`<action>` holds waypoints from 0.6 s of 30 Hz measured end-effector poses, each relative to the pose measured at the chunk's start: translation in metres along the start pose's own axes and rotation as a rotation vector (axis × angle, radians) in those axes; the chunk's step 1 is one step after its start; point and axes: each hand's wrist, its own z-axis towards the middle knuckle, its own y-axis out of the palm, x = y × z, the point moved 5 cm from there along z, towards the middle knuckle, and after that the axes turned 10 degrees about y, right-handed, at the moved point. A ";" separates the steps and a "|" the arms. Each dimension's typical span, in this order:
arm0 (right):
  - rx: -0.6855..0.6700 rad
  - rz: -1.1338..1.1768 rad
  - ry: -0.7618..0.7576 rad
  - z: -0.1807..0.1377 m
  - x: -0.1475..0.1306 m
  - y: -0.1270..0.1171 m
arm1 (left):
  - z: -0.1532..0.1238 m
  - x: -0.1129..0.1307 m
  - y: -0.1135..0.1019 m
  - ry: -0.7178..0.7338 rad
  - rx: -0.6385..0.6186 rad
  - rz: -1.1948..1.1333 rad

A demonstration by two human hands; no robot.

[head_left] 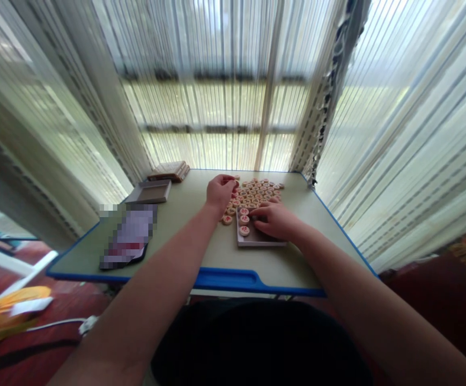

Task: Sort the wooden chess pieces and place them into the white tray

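Several round wooden game pieces point(259, 192) with red marks lie in a loose heap at the far middle of a small table point(184, 236). My left hand point(220, 192) is curled at the heap's left edge, fingertips pinched on a piece. My right hand point(275, 220) rests over a shallow grey box tray point(257, 239), its fingers bent down on the pieces inside it. Three pieces point(244, 221) sit in a column along the tray's left side.
A grey box lid point(150, 192) and a stack of flat boards point(169, 170) lie at the table's far left. A blurred-out dark object point(130, 238) lies near the left edge. Striped curtains surround the table. A yellow bag point(3, 316) and cable lie on the floor.
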 end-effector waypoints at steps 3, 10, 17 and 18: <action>0.017 -0.005 -0.016 0.000 -0.001 -0.002 | 0.000 0.001 0.000 -0.017 0.001 -0.005; 0.116 0.044 0.012 -0.001 -0.001 -0.017 | -0.004 0.001 0.009 -0.113 -0.105 -0.138; 0.386 0.157 0.123 -0.002 0.011 -0.031 | -0.017 0.009 0.023 -0.113 -0.447 -0.229; 0.406 0.182 0.140 -0.002 0.012 -0.031 | -0.020 0.011 0.025 -0.103 -0.498 -0.242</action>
